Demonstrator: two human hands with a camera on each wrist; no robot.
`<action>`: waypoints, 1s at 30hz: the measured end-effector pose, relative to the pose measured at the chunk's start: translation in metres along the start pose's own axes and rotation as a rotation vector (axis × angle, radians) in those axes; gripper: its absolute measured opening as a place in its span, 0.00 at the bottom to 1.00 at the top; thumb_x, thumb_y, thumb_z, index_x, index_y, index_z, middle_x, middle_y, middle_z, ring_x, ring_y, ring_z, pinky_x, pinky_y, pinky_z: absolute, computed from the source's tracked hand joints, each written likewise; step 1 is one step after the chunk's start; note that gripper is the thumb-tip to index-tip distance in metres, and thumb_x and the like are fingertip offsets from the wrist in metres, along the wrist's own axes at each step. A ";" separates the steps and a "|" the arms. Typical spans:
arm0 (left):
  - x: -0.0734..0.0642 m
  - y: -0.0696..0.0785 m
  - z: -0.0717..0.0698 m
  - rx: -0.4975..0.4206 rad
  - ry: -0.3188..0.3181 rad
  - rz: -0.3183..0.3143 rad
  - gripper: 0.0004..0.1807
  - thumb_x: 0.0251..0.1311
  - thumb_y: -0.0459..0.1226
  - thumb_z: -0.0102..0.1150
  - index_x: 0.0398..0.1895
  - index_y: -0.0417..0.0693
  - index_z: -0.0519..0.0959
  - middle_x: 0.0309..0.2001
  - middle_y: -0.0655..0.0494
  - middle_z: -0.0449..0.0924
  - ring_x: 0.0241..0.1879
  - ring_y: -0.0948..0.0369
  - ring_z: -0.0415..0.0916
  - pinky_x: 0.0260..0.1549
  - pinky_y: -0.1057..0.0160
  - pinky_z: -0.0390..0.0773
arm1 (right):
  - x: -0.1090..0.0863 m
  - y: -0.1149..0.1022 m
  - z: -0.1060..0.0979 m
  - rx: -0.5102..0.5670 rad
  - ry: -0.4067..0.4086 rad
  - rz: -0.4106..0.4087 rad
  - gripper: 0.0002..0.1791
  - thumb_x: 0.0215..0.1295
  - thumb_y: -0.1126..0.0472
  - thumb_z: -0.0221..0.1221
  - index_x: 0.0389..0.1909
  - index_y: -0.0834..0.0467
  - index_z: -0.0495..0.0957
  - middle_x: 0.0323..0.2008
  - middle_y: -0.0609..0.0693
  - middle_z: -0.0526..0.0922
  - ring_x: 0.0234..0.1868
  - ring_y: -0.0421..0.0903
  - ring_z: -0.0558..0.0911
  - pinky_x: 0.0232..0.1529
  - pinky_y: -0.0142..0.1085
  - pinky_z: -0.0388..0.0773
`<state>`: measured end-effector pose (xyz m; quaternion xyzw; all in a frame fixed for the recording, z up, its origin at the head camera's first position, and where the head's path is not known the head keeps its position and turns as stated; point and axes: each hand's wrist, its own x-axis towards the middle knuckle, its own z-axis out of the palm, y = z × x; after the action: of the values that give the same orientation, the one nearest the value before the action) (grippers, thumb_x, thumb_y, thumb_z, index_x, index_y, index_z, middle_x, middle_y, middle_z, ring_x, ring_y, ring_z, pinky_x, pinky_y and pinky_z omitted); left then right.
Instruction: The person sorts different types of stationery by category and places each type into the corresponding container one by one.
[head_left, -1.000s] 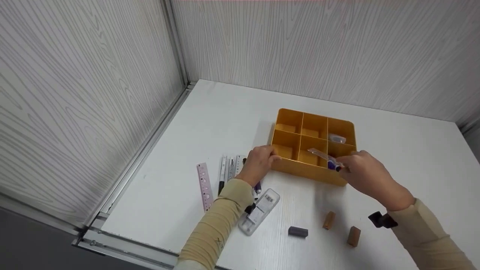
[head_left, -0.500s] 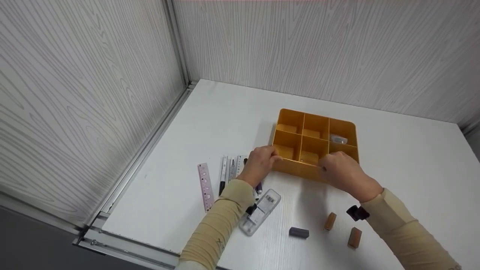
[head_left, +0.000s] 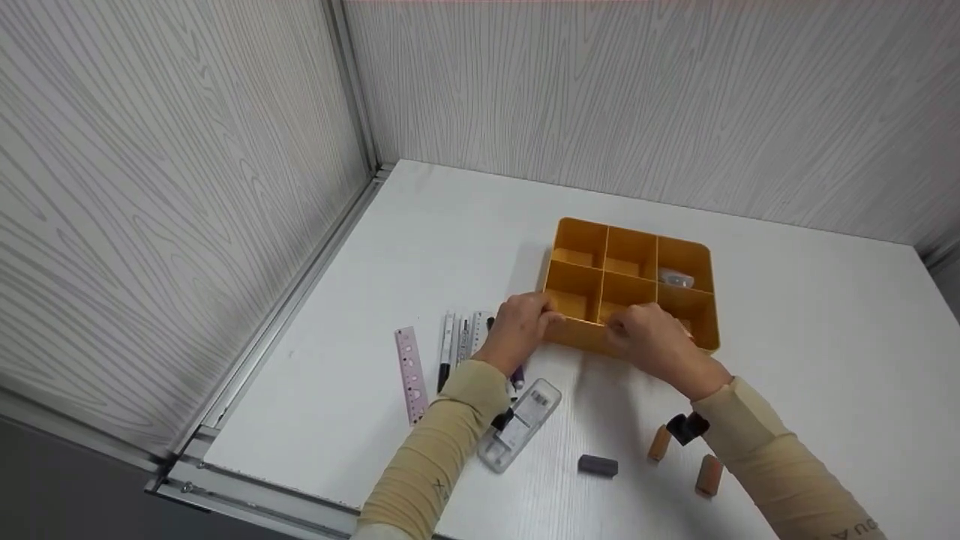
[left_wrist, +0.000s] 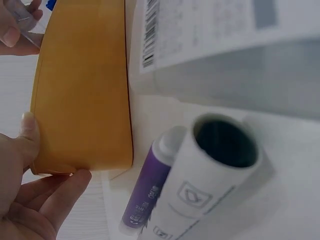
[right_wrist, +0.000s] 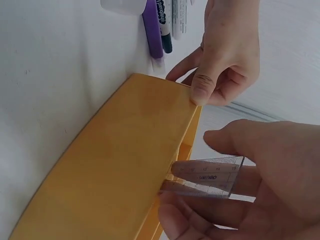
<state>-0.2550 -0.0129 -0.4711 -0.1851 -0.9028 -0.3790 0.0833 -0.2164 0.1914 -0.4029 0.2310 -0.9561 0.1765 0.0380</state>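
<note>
Head view: the left hand [head_left: 519, 330] keeps its grip at the box's [head_left: 577, 335] near-left corner, thumb on the rim; the right hand [head_left: 664, 349] has shifted left, from the box's near right to its near middle, so the work appears to centre there now. By the right wrist view, its fingers curl behind the clear ruler [right_wrist: 212, 176], which sticks out over the rim; the thumb seems apart, so that grip looks loose.

Leftmost, bench [head_left: 450, 225] runs past the pink ruler [head_left: 410, 375] to its edge rail [head_left: 289, 281]. Pens [head_left: 447, 349] and case [head_left: 536, 401] crowd the left sleeve [head_left: 420, 442]. Rightward, black block [head_left: 598, 465] and brown blocks [head_left: 709, 475] limit low moves; bench extends beyond the box, behind and right.
</note>
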 end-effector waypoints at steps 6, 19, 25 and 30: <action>0.001 0.002 -0.002 0.008 0.001 -0.009 0.12 0.63 0.46 0.60 0.35 0.46 0.80 0.33 0.56 0.83 0.33 0.64 0.77 0.34 0.70 0.77 | 0.003 0.004 0.009 0.035 0.017 -0.098 0.05 0.60 0.71 0.60 0.32 0.65 0.85 0.21 0.52 0.82 0.19 0.41 0.74 0.27 0.36 0.82; 0.001 0.000 0.001 0.000 0.002 -0.015 0.10 0.63 0.43 0.62 0.35 0.46 0.81 0.32 0.56 0.83 0.32 0.64 0.75 0.33 0.69 0.77 | 0.000 0.014 0.025 -0.104 0.059 -0.130 0.05 0.55 0.71 0.66 0.32 0.64 0.80 0.26 0.53 0.84 0.28 0.49 0.78 0.43 0.45 0.66; 0.000 -0.002 0.001 0.004 0.007 0.000 0.10 0.63 0.43 0.62 0.36 0.46 0.81 0.32 0.56 0.83 0.32 0.65 0.75 0.33 0.70 0.77 | -0.004 0.015 0.027 -0.102 0.039 -0.128 0.15 0.56 0.70 0.67 0.44 0.66 0.78 0.43 0.61 0.86 0.45 0.58 0.81 0.56 0.53 0.71; 0.002 -0.001 0.001 0.000 -0.009 -0.020 0.10 0.64 0.44 0.61 0.36 0.47 0.81 0.33 0.57 0.83 0.32 0.65 0.75 0.34 0.70 0.77 | -0.015 0.012 0.015 -0.023 0.049 -0.070 0.22 0.58 0.71 0.63 0.56 0.65 0.76 0.56 0.63 0.81 0.58 0.62 0.76 0.63 0.57 0.70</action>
<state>-0.2571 -0.0127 -0.4722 -0.1775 -0.9051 -0.3789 0.0756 -0.2082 0.2031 -0.4231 0.2596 -0.9481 0.1698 0.0703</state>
